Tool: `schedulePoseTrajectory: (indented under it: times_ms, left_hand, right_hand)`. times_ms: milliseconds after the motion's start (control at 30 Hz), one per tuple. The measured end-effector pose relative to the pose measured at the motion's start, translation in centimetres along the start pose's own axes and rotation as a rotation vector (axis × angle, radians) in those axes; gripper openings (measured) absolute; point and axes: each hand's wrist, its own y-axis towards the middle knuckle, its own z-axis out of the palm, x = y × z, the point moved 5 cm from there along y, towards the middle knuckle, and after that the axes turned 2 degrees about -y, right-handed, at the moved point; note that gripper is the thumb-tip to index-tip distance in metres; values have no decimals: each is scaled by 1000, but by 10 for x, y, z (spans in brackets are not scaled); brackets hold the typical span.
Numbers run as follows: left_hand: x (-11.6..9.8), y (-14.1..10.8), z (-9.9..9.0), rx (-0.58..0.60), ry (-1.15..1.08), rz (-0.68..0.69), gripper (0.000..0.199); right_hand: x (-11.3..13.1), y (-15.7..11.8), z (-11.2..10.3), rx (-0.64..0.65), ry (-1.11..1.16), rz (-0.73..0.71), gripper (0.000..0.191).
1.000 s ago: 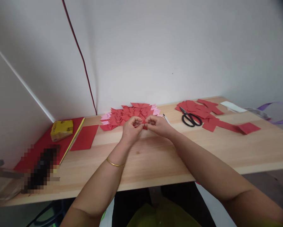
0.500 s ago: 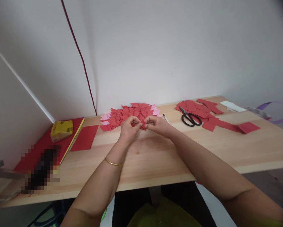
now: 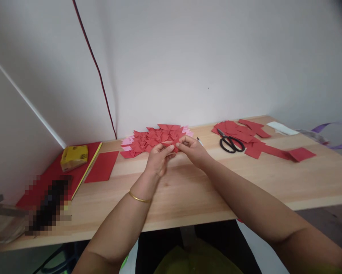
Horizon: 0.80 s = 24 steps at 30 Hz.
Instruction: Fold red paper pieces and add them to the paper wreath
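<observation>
Between my two hands is a small piece of red paper (image 3: 174, 146), mostly covered by my fingers. My left hand (image 3: 158, 158) pinches it from the left, thumb on top. From the right, my right hand (image 3: 190, 150) grips its other side with thumb and fingertips. Just behind them lies a heap of folded red paper pieces (image 3: 148, 141) with pink ones (image 3: 127, 141) at its edges. A pen (image 3: 199, 141) lies beyond my right hand, partly hidden by it.
Black-handled scissors (image 3: 231, 144) rest by a pile of cut red paper (image 3: 236, 130) at the right. Red sheets (image 3: 102, 166) and a yellow packet (image 3: 74, 157) lie at the left. A white strip (image 3: 282, 128) is near the right edge, and a cable (image 3: 99, 74) hangs down the wall.
My left hand has turned so its fingers sit under the paper, with the thumb above. My right hand has shifted slightly, and more of the red piece shows between them.
</observation>
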Motion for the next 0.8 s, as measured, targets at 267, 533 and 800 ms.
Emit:
schedulePoseTrajectory:
  times_ms: [267,533,800]
  left_hand:
    - [-3,2,-2,-52,153,184,23]
    - [-11,-2,0,-28,280,258,11]
    - [-10,0,-1,-47,218,228,7]
  right_hand:
    - [2,-2,6,91,-39,-64,21]
    - [11,-5,8,87,-4,-127,17]
    - [14,-4,9,152,7,-149,11]
